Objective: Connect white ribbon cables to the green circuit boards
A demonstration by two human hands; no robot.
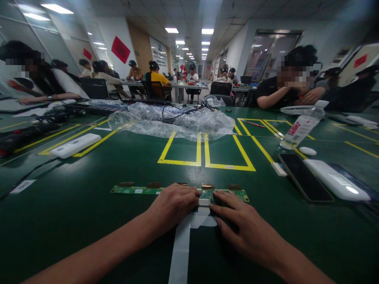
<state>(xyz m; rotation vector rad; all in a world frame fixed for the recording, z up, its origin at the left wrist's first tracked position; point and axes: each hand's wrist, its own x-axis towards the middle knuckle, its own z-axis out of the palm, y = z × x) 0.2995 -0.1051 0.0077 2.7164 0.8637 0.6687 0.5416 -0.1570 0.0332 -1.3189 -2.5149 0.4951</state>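
Note:
A long, narrow green circuit board [134, 191] lies flat on the green table, with copper-brown tabs along its far edge. At its near edge, a white connector [204, 202] joins a white flat ribbon cable [180, 248], which bends and runs toward me. My left hand [176, 203] rests over the board, its fingers curled together against the connector's left end and the cable; its thumb is hidden. My right hand [244, 217] lies with fingers spread, fingertips touching the board and the connector's right end, its thumb near the cable's fold.
Crumpled clear plastic wrap [183, 120] with black cables lies beyond yellow tape outlines [179, 161]. To the right are a phone [304, 177], a white power bank [337, 179] and a water bottle [303, 126]. A white device [76, 145] sits left. Other people sit around.

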